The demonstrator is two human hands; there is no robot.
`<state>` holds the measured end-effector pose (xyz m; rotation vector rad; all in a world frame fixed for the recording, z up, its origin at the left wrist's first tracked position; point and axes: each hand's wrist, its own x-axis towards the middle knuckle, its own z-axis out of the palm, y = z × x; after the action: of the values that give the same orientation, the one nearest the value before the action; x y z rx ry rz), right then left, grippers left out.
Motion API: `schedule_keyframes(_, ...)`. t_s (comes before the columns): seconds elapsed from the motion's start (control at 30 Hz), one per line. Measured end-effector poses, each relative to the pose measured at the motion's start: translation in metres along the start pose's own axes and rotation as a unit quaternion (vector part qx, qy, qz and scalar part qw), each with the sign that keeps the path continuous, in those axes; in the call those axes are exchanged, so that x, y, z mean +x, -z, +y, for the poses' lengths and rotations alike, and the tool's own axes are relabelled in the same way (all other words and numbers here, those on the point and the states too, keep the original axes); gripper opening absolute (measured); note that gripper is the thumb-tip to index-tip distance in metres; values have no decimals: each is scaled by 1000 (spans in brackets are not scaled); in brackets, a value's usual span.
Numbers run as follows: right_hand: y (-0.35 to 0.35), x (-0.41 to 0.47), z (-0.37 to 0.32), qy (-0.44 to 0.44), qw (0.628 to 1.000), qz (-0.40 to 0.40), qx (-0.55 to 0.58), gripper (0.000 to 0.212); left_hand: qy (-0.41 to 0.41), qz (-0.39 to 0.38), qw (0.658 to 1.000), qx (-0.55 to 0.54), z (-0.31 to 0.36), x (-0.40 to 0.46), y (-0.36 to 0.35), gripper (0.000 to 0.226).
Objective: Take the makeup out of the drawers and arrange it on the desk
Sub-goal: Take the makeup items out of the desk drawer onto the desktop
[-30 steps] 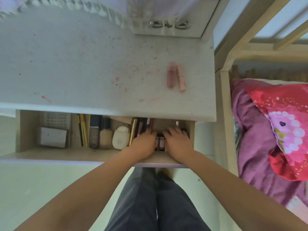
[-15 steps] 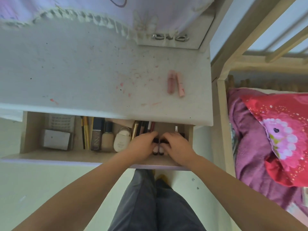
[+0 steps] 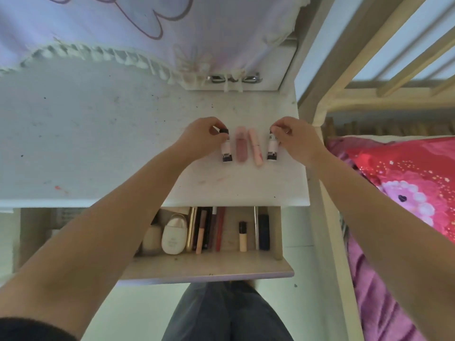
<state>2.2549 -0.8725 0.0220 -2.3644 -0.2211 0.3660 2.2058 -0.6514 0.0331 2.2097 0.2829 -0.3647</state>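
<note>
On the white desk (image 3: pixel 98 134) lie two pink lip tubes (image 3: pixel 240 143) (image 3: pixel 255 147) side by side. My left hand (image 3: pixel 202 137) pinches a small white tube with a black cap (image 3: pixel 226 148) just left of them. My right hand (image 3: pixel 295 141) pinches a matching white tube (image 3: pixel 272 148) just right of them. Both white tubes rest on the desk, parallel to the pink ones. Below the desk edge the drawer (image 3: pixel 221 269) stands open, holding a white oval bottle (image 3: pixel 174 235), several pencils (image 3: pixel 209 230), a small concealer tube (image 3: pixel 243 236) and a dark tube (image 3: pixel 264 231).
A lilac cloth (image 3: pixel 123 28) with white trim hangs over the back of the desk. A wooden bed frame (image 3: pixel 327 217) stands right of the desk, with a purple blanket and a red pillow (image 3: pixel 406 183). My forearm hides the drawer's left part.
Both hands have left the drawer, each with a white tube, and moved up onto the desk beside the pink tubes. The camera has tilted up.
</note>
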Motion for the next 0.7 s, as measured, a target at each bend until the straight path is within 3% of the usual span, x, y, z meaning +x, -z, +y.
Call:
schedule_keyframes(0.27,-21,5,-12,8,998,30,-57,17,-6,48,998,41,-5,16,-20,18)
schedule_keyframes(0.5,-20,-1,-14,-1,999,26,-27,17,-16,52,998,28,-5,8,-20,25)
schedule_keyframes(0.63,-15,-33,-12,12,998,55,23,21,-81,87,993,22,-12,-36,-17,16)
schedule_keyframes(0.7,-17,-71,-9,46,995,78,35,17,-126,70,990,4,-28,-75,-28,13)
